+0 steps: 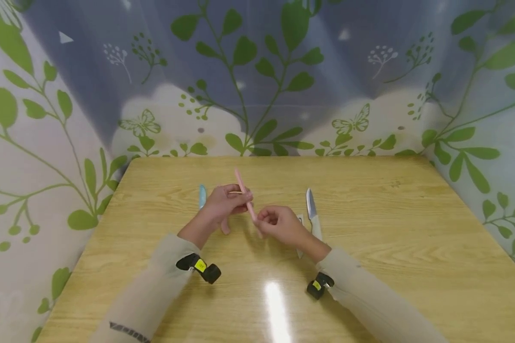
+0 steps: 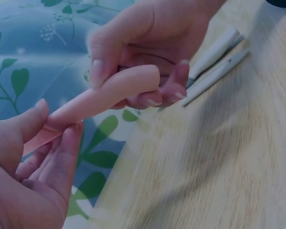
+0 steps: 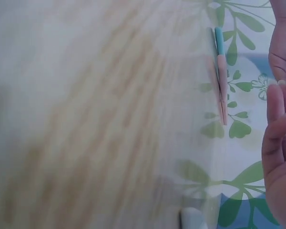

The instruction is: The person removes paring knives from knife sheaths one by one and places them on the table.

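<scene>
A slim pink knife is held aslant between both hands above the table. My left hand pinches its flat pink part; whether that is the blade or a sheath cannot be told. At the nearer end, my right hand grips the thick, rounded handle between thumb and fingers. Beyond my left wrist lies a knife with a blue blade part and a pink handle, partly hidden by the hand. By my right hand lies a knife with a silver blade and a whitish handle.
A narrow whitish item, mostly covered by my right hand, lies beside the silver-bladed knife. Everything rests on a wooden table. Leaf-patterned cloth hangs behind and along both sides. Each wrist carries a small black camera.
</scene>
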{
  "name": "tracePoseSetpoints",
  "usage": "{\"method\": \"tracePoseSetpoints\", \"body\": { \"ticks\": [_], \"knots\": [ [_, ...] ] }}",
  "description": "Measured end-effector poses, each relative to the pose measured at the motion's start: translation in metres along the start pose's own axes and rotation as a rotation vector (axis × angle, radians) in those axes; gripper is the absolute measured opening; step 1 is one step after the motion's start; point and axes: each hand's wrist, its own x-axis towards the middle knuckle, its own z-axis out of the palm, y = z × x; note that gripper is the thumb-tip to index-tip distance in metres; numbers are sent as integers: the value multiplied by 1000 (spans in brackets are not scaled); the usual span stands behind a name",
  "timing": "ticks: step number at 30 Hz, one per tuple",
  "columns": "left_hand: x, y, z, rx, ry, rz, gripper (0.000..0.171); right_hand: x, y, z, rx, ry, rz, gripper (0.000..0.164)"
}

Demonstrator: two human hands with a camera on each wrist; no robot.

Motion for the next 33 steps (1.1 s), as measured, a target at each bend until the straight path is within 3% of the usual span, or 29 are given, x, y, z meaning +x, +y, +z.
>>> {"method": "tracePoseSetpoints", "body": {
  "ticks": [4,11,18,23,33],
  "knots": [
    [-4,-2,4,-34,17,-12,22,-7,-11,-1,65,-3,28,13],
    [-7,-5,6,-93,75,-11,19,-4,8,-3,43,65,37,20],
    [-7,-7,2,-148,42,42,27,-4,11,-12,76,130,-4,17],
    [-7,-7,0,-214,25,69,14,-3,11,-20,172,214,37,22],
    [-9,-10,-8,-312,15,24,5,0,19,-24,236,227,92,27]
  ]
}}
